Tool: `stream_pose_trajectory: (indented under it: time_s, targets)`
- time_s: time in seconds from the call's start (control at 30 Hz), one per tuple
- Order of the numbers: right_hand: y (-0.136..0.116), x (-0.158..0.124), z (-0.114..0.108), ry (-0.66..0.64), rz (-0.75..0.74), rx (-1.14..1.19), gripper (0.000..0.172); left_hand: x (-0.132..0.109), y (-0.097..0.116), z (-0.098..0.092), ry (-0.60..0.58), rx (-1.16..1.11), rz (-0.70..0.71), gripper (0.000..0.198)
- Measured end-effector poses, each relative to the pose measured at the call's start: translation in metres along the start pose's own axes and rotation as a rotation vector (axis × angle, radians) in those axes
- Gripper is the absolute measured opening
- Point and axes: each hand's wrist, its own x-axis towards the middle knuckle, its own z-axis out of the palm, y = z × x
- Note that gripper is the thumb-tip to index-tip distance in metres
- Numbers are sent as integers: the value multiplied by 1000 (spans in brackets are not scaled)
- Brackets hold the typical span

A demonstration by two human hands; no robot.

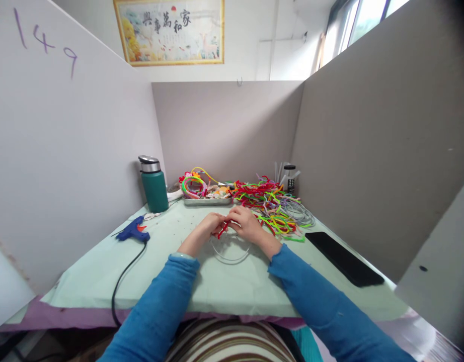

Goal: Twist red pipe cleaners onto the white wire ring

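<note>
On the near side of the metal tray point(207, 202), left hand point(214, 223) and right hand point(244, 222) fingers pinch a red pipe cleaner point(223, 230) by the pale hoop point(232, 261), likely winding or shaping it; next move probably calls for one grip steady, other bending.

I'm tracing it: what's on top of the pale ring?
Over the pale ring are the left hand and right hand, holding a red strand; the ring's far side is largely hidden.
</note>
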Motion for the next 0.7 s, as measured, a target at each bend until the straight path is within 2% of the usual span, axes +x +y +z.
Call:
stream_pose_trajectory:
  time_s: [0.23,0.33,0.47,0.6,0.7]
  targets:
    - [1,1,1,-34,-82,-111,20,0,-1,0,-10,-2,-5,22]
    - [0,0,1,-9,-46,-33,21,-3,2,0,-28,-23,-9,19]
    - [-3,0,1,12,0,71,19,-6,2,-2,-109,-64,49,22]
    - [-5,1,1,40,65,150,15,-7,3,-1,-102,-64,33,21]
    - [-6,1,3,63,190,206,10,-8,5,2,-90,-33,-4,20]
